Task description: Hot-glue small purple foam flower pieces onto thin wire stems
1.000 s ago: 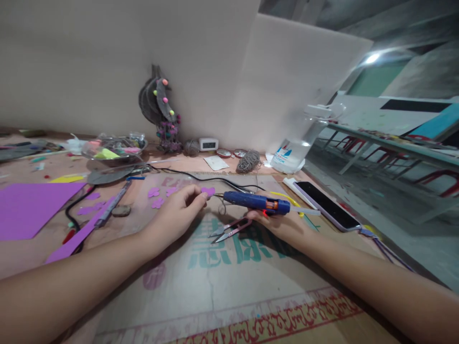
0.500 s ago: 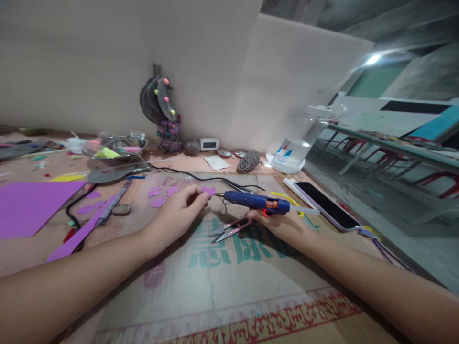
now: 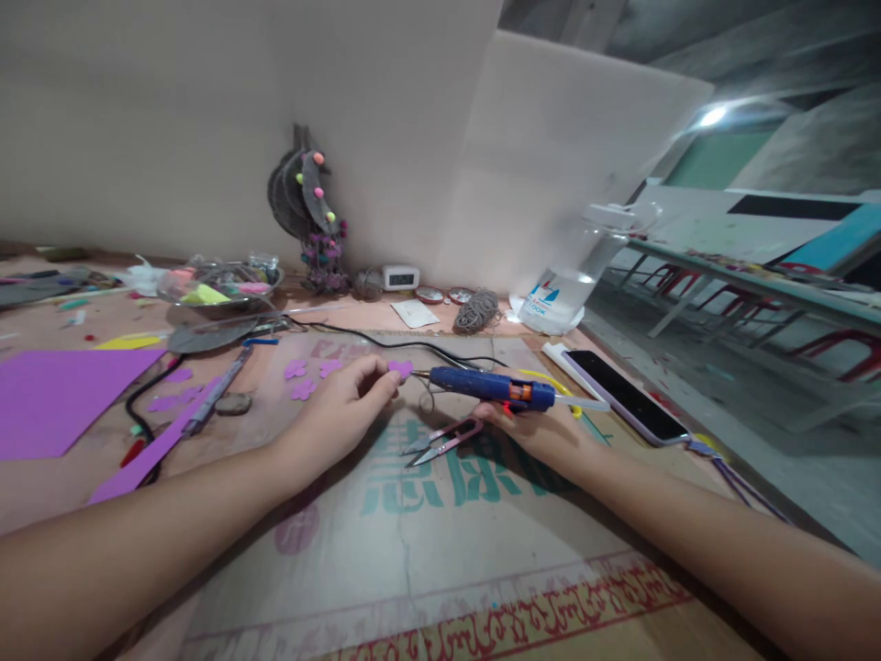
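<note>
On printed cardboard, small scissors sit just beside the right hand, which is wrapped around a blue glue gun. The left hand pinches a purple flower right by the gun's tip, with more purple cutouts to its left. Farther back stand a white clock and a clear jug.

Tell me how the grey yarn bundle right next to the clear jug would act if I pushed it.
The grey yarn bundle looks wound from thin strands, so it would probably squash softly and feel light. Its lumpy, oblong shape suggests it might wobble or slide rather than roll far.
</note>
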Motion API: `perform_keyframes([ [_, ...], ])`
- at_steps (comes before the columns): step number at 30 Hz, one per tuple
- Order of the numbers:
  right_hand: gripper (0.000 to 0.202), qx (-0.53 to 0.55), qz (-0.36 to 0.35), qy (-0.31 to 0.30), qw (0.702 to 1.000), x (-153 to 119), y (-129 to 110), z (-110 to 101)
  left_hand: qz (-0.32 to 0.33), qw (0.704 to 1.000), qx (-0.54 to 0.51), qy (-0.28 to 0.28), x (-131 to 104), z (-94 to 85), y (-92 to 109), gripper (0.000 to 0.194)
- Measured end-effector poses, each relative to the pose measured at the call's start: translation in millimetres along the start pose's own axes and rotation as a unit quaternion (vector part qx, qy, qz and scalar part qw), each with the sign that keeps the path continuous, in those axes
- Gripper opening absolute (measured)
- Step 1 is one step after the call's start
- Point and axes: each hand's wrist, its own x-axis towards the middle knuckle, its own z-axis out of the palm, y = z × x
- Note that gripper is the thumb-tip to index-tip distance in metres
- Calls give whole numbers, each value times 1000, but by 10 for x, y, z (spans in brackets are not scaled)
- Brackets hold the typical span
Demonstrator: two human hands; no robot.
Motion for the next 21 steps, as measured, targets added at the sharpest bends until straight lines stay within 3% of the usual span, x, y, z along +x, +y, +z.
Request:
perform_keyframes([
  [21,23,5,24,7,1000,11,11,6,-5,1000,-13,-3,0,6,-26,27],
])
